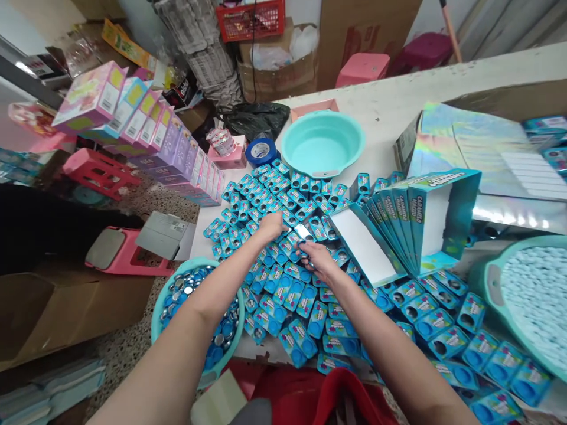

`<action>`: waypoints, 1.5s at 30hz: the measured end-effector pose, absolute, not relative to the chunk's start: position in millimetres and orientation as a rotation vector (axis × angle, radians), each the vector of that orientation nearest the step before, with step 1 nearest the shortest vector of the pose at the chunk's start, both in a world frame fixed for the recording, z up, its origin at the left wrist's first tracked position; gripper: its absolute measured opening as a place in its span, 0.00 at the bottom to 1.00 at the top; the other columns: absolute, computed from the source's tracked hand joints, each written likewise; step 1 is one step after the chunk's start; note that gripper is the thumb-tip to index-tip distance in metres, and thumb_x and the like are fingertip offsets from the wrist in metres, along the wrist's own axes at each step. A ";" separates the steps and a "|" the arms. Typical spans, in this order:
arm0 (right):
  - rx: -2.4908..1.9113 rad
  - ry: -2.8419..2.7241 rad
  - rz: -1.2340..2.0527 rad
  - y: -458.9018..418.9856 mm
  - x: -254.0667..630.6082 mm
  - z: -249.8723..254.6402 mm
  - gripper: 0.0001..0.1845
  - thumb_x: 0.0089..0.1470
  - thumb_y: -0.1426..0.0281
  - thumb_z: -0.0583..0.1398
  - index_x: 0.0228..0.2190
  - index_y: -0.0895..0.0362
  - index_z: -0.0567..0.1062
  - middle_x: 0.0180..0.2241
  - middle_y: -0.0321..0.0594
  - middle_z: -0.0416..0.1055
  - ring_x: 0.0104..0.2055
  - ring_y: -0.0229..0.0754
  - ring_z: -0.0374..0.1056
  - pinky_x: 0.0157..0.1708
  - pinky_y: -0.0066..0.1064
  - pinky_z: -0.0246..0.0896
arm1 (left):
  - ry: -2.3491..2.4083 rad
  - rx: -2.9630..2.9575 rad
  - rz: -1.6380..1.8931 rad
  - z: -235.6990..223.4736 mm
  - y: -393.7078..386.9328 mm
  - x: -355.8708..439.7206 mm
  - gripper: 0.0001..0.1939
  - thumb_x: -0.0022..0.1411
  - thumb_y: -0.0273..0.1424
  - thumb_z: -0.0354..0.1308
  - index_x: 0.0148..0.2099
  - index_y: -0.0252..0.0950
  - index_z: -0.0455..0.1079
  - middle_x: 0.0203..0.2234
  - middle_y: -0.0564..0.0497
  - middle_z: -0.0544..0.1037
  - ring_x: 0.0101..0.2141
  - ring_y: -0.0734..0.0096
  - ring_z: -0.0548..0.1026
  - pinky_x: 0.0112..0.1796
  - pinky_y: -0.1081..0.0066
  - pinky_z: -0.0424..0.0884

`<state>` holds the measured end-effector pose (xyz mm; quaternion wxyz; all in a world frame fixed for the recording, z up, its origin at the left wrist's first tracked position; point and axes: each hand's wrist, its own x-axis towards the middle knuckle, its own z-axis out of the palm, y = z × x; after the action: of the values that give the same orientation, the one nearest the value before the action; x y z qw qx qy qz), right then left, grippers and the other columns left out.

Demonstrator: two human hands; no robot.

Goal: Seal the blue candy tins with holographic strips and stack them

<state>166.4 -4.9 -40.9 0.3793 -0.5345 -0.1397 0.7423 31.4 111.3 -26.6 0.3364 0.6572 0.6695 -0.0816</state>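
Both hands work over a white table point(390, 112) carpeted with small blue tins. Off its left edge, a teal basin of round metal lids point(195, 295) sits low beside the left forearm. Her left hand point(271, 225) reaches forward, fingers curled down onto the spread of blue tins point(283, 289). Just right of it, the right hand point(315, 255) pinches one blue tin point(303, 232) above the pile. Further right stand open blue display cartons point(411, 218), then a teal basket of white pieces point(531, 295).
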 end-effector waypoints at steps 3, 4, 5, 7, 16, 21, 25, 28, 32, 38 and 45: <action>-1.406 -0.363 1.864 -10.0 173.5 -46.3 0.08 0.42 0.68 0.62 0.21 0.60 0.70 0.19 0.33 0.67 0.13 0.26 0.51 0.10 0.20 0.35 | 1.688 1.741 -0.357 -31.4 122.0 33.8 0.10 0.48 0.32 0.67 0.31 0.35 0.69 0.14 0.55 0.71 0.21 0.67 0.74 0.28 0.73 0.67; -1.416 -0.362 1.853 -10.7 175.4 -47.9 0.08 0.41 0.68 0.62 0.21 0.60 0.71 0.19 0.33 0.67 0.13 0.26 0.50 0.10 0.20 0.35 | 1.658 1.755 -0.338 -33.5 122.4 31.6 0.11 0.49 0.34 0.66 0.32 0.35 0.69 0.14 0.56 0.70 0.19 0.69 0.73 0.26 0.74 0.66; -1.423 -0.360 1.847 -11.0 177.0 -49.1 0.08 0.41 0.68 0.62 0.21 0.60 0.71 0.19 0.33 0.67 0.14 0.26 0.50 0.10 0.20 0.36 | 1.630 1.756 -0.281 -35.7 121.4 28.6 0.11 0.50 0.34 0.66 0.32 0.36 0.68 0.14 0.58 0.69 0.18 0.71 0.72 0.25 0.75 0.65; -1.427 -0.358 1.847 -10.6 179.2 -50.9 0.08 0.40 0.67 0.62 0.22 0.60 0.71 0.20 0.33 0.68 0.14 0.25 0.51 0.11 0.20 0.36 | 1.594 1.702 -0.162 -39.4 116.8 22.7 0.10 0.53 0.34 0.64 0.34 0.36 0.67 0.14 0.59 0.69 0.16 0.74 0.71 0.23 0.77 0.64; -1.451 -0.396 1.858 -7.5 178.6 -51.0 0.09 0.41 0.67 0.62 0.21 0.59 0.70 0.20 0.34 0.68 0.14 0.26 0.52 0.11 0.19 0.37 | 1.767 1.789 -0.551 -31.9 127.6 36.2 0.08 0.48 0.31 0.66 0.22 0.35 0.70 0.11 0.52 0.70 0.22 0.67 0.75 0.31 0.73 0.69; -1.531 -0.439 1.830 -5.1 175.3 -54.5 0.07 0.43 0.68 0.61 0.20 0.59 0.69 0.21 0.34 0.68 0.14 0.26 0.51 0.11 0.20 0.37 | 1.826 1.885 -0.673 -28.3 135.6 61.7 0.08 0.42 0.24 0.69 0.28 0.33 0.73 0.25 0.42 0.78 0.38 0.53 0.78 0.39 0.65 0.70; -1.581 -0.496 1.808 -4.4 173.1 -57.0 0.08 0.44 0.68 0.60 0.19 0.58 0.68 0.21 0.34 0.69 0.14 0.26 0.51 0.11 0.20 0.39 | 1.894 1.913 -0.574 -29.2 140.3 79.2 0.13 0.41 0.17 0.66 0.33 0.29 0.74 0.37 0.35 0.78 0.47 0.43 0.73 0.43 0.59 0.69; -1.607 -0.543 1.762 -6.6 175.3 -54.4 0.09 0.44 0.68 0.59 0.19 0.58 0.68 0.19 0.34 0.68 0.14 0.27 0.51 0.11 0.21 0.39 | 1.892 1.876 -0.511 -19.2 135.0 75.1 0.13 0.40 0.18 0.67 0.32 0.30 0.74 0.35 0.38 0.78 0.46 0.46 0.74 0.43 0.61 0.70; -1.610 -0.616 1.647 -10.5 180.0 -51.0 0.10 0.43 0.68 0.60 0.17 0.57 0.67 0.17 0.33 0.67 0.14 0.28 0.52 0.12 0.21 0.41 | 1.785 1.878 -0.281 -5.8 94.0 54.5 0.11 0.53 0.31 0.64 0.39 0.35 0.72 0.30 0.47 0.77 0.37 0.61 0.77 0.37 0.69 0.71; -1.568 -0.631 1.647 -21.4 188.7 -46.7 0.08 0.44 0.67 0.61 0.19 0.58 0.71 0.17 0.32 0.66 0.15 0.29 0.53 0.14 0.21 0.44 | 1.288 1.235 0.097 -19.6 41.6 58.5 0.06 0.54 0.26 0.61 0.35 0.33 0.66 0.21 0.56 0.71 0.20 0.79 0.71 0.26 0.76 0.70; -1.368 -0.239 1.773 -39.7 214.7 -37.2 0.12 0.42 0.71 0.60 0.34 0.58 0.73 0.23 0.33 0.69 0.15 0.27 0.53 0.12 0.20 0.37 | 1.566 1.729 -0.306 -18.2 80.9 90.8 0.09 0.55 0.26 0.58 0.23 0.34 0.66 0.15 0.53 0.70 0.21 0.71 0.74 0.29 0.73 0.69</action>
<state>214.7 -39.7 -37.2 0.4302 -0.5483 -0.0957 0.7108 90.8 80.9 -18.2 0.3843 0.6785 0.6145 -0.1199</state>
